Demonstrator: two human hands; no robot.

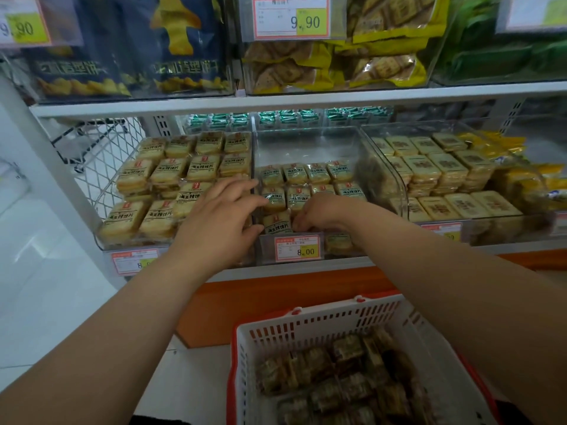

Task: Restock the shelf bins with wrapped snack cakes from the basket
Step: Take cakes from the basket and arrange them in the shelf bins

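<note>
Clear plastic walls frame the middle bin [306,145] on the lower shelf, where both my hands reach among wrapped snack cakes [302,187] lying in rows on its floor. My left hand [222,214] rests at the near left corner of that bin, over the wall it shares with the left bin [171,185]; its fingers stretch loosely rightward across the cakes, and the thumb touches the near front cake [277,223], with nothing gripped that I can see. My right hand [322,214] comes in from the right, palm down, its fingers curled onto the packets just right of that same front cake; whether they pinch a packet or only press on it cannot be told from this angle. The two hands sit close together, the front cake between them, directly behind the price tag [297,248] reading 8.00 on the bin's near face. The left bin is stacked nearly full with the same pale yellow packets, while the middle bin holds only a low layer, its far half showing bare plastic. To the right, a third bin [429,179] carries paler packets. Near me, well below and apart from both hands, the white basket [306,320] with its red rim holds a heap of darker wrapped cakes [337,381], blurred at this range. On the shelf above, dark blue bags [129,47] sit left of yellow cracker packs [337,59].
</note>
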